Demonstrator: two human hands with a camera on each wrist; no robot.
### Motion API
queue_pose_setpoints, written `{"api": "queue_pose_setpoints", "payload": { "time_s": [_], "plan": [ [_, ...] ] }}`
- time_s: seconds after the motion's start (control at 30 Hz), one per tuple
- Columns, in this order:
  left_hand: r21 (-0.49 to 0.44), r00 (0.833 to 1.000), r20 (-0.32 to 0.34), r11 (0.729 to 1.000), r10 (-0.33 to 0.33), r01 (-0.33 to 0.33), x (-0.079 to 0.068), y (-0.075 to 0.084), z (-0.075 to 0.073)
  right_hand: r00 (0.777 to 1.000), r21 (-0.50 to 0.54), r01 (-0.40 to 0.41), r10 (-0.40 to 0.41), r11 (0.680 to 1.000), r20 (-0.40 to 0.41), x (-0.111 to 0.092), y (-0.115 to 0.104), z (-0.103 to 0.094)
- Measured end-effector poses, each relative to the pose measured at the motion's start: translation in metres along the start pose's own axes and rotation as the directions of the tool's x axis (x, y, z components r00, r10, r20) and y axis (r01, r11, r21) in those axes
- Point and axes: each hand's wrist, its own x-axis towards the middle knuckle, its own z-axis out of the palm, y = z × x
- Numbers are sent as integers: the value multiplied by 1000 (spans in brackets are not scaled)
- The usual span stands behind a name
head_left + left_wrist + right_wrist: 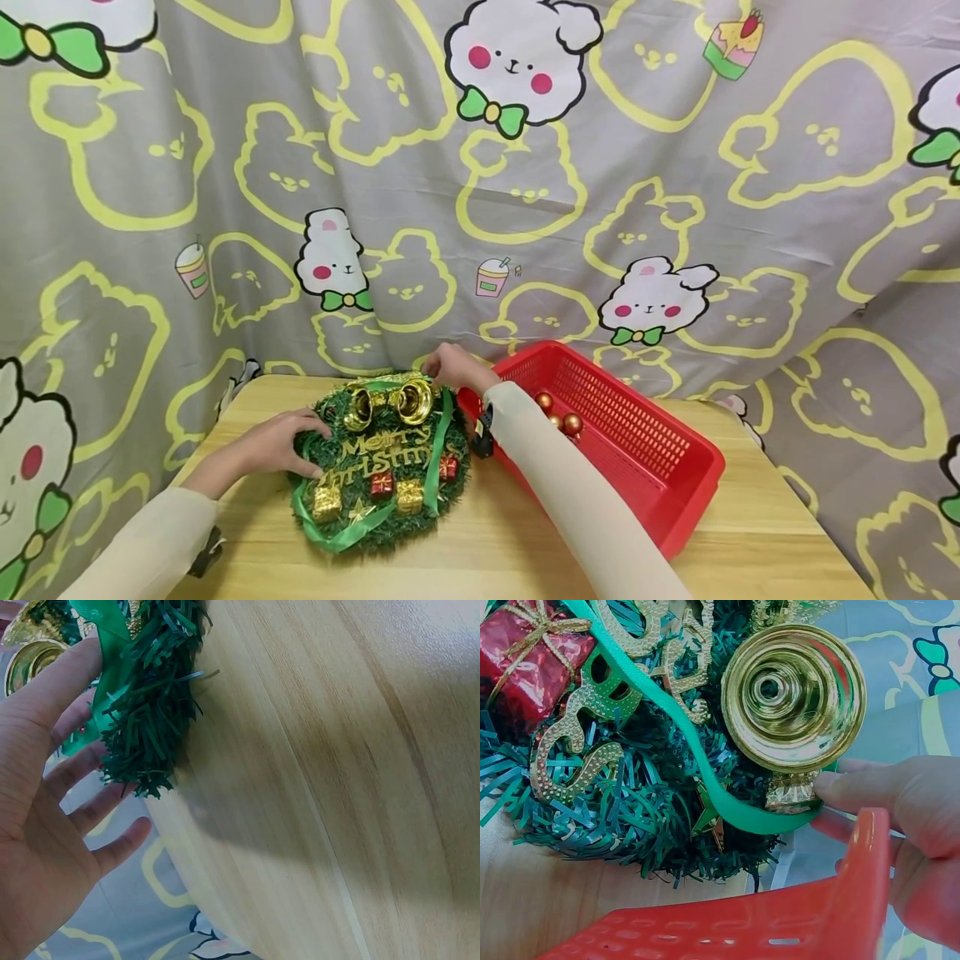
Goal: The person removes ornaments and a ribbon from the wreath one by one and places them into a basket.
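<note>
A green Christmas wreath (382, 533) lies on the table, carrying gold "Merry Christmas" lettering (386, 454), gold bells (415, 402), small red and gold gift boxes (409, 496) and a green ribbon (347, 537). My left hand (281, 442) is at its left side, fingers spread against the tinsel edge (150, 727) in the left wrist view. At the upper right rim, my right hand (457, 367) pinches the green ribbon (769, 821) beside a small gold piece (790, 793) under a bell (793, 697). Its fingertips are partly hidden behind the ribbon.
Right of the wreath stands a red perforated basket (693, 467), with several gold balls (572, 424) inside. Its rim (727, 911) is close below my right hand. A patterned curtain (525, 217) hangs behind the wooden table (480, 558).
</note>
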Motion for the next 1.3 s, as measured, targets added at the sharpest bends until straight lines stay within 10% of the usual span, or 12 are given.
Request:
{"api": "queue_pose_setpoints", "payload": {
  "time_s": [1.3],
  "plan": [
    [-43,1000,2,999,6,-6,-5,2,-1,972,60,43,-27,997,-233,-8,-30,-34]
  ]
}}
